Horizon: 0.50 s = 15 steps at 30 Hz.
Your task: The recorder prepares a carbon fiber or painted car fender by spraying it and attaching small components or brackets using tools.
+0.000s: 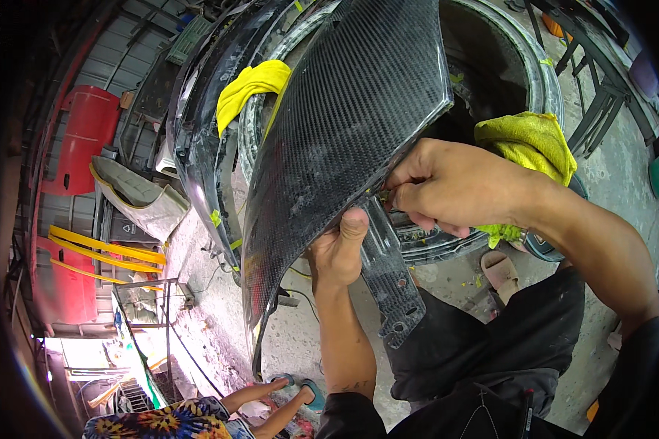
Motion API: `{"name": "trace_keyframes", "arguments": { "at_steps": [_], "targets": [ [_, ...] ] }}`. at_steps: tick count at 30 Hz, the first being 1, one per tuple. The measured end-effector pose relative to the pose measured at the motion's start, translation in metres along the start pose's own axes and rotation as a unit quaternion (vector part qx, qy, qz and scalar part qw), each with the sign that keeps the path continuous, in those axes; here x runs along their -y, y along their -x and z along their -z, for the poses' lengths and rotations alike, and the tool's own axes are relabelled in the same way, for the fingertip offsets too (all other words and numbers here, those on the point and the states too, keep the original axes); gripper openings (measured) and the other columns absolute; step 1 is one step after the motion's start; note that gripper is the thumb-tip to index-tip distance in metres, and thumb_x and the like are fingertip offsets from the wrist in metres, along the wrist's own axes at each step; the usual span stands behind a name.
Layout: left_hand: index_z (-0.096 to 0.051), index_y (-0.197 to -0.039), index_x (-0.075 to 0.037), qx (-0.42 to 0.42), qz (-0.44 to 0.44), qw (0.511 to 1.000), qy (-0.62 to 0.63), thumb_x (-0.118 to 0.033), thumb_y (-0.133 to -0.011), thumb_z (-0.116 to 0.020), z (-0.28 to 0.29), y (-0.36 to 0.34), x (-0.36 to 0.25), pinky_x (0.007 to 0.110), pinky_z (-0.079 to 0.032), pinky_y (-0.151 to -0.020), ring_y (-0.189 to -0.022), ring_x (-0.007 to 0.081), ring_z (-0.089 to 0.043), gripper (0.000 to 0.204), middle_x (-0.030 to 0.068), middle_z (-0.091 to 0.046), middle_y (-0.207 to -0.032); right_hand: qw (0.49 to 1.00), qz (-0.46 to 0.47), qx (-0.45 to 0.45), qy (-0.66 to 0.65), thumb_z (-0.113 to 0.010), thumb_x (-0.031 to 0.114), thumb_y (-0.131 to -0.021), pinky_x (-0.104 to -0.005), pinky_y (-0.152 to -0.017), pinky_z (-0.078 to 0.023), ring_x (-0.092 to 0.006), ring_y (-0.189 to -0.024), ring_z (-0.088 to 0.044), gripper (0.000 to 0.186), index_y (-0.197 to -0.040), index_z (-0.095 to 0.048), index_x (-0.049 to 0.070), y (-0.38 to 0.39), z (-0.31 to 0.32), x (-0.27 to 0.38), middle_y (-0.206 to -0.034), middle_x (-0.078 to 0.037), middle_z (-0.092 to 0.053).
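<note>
A large glossy carbon-fibre panel [351, 102] slants across the middle of the head view. My left hand [342, 252] grips its lower edge, thumb on top and the other fingers hidden beneath. From that edge a narrow carbon-fibre flange [388, 274] with several holes runs down toward my lap. My right hand [450, 183] is closed in a pinch at the panel's right edge, close to where the flange begins. Whatever its fingertips hold is too small and covered to name.
Behind the panel stand large round dark rims [553, 73]. One yellow cloth [252, 84] hangs at left; another yellow cloth [531, 143] lies above a bucket [548, 252] by my right forearm. Another person in a patterned shirt [161, 421] is at lower left. Red panels [88, 132] stand far left.
</note>
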<state>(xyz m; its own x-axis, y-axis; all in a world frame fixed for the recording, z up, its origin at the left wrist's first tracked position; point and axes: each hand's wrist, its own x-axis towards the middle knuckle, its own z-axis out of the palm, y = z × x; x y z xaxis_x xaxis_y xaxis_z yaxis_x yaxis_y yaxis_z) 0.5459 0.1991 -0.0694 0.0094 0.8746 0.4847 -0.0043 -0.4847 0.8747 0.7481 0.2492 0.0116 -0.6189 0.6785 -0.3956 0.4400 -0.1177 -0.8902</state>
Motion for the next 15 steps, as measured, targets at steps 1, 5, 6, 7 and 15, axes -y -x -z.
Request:
{"name": "trace_keyframes", "arguments": {
  "at_steps": [1,5,6,7,15],
  "targets": [
    [-0.052,-0.133,0.002,-0.001,0.004,1.0,0.002,-0.029,-0.092,-0.067,0.0,0.001,0.001,0.037,-0.03,-0.109,-0.123,0.0212,-0.048,0.052,0.0094,-0.053,-0.135,1.0,-0.005,0.001,-0.001,-0.053,0.017,-0.085,-0.0342,-0.054,-0.05,-0.0209,-0.047,-0.06,0.027,-0.09,-0.066,-0.005,-0.005,-0.003,-0.005,-0.07,-0.012,-0.066],
    [-0.055,-0.129,0.003,0.03,0.015,0.999,0.001,-0.028,-0.092,-0.067,0.0,0.005,0.014,0.037,-0.034,-0.105,-0.119,0.0218,-0.051,0.049,0.0116,-0.056,-0.131,0.966,0.129,-0.165,0.152,-0.053,0.013,-0.083,-0.042,-0.074,-0.053,-0.0383,-0.078,-0.067,0.029,-0.091,-0.062,-0.013,-0.03,-0.018,-0.032,-0.087,-0.027,-0.066],
    [-0.057,-0.126,0.003,0.054,0.0,0.998,-0.024,-0.026,-0.092,-0.068,0.001,0.004,0.018,0.036,-0.04,-0.101,-0.115,0.022,-0.054,0.047,0.0128,-0.059,-0.127,0.949,0.195,-0.19,0.161,-0.053,0.011,-0.083,-0.0435,-0.081,-0.052,-0.0424,-0.089,-0.066,0.029,-0.092,-0.061,-0.015,-0.033,-0.017,-0.038,-0.092,-0.031,-0.065],
    [-0.058,-0.125,0.004,0.04,0.013,0.999,-0.008,-0.025,-0.091,-0.069,0.003,0.008,0.015,0.037,-0.04,-0.1,-0.113,0.0224,-0.055,0.046,0.0122,-0.06,-0.125,0.949,0.191,-0.188,0.165,-0.053,0.011,-0.083,-0.0435,-0.081,-0.052,-0.0424,-0.089,-0.066,0.029,-0.092,-0.061,-0.015,-0.028,-0.011,-0.037,-0.092,-0.031,-0.065],
    [-0.054,-0.125,0.008,0.139,0.188,0.968,0.094,-0.049,-0.092,-0.06,0.0,-0.007,-0.019,0.036,-0.053,-0.083,-0.086,0.022,-0.067,0.066,0.0149,-0.068,-0.101,0.953,0.101,-0.258,0.119,-0.056,0.01,-0.091,-0.0326,-0.066,-0.049,-0.0209,-0.068,-0.062,0.019,-0.101,-0.066,-0.003,0.041,0.02,-0.024,-0.084,-0.016,-0.065]
  ]
}}
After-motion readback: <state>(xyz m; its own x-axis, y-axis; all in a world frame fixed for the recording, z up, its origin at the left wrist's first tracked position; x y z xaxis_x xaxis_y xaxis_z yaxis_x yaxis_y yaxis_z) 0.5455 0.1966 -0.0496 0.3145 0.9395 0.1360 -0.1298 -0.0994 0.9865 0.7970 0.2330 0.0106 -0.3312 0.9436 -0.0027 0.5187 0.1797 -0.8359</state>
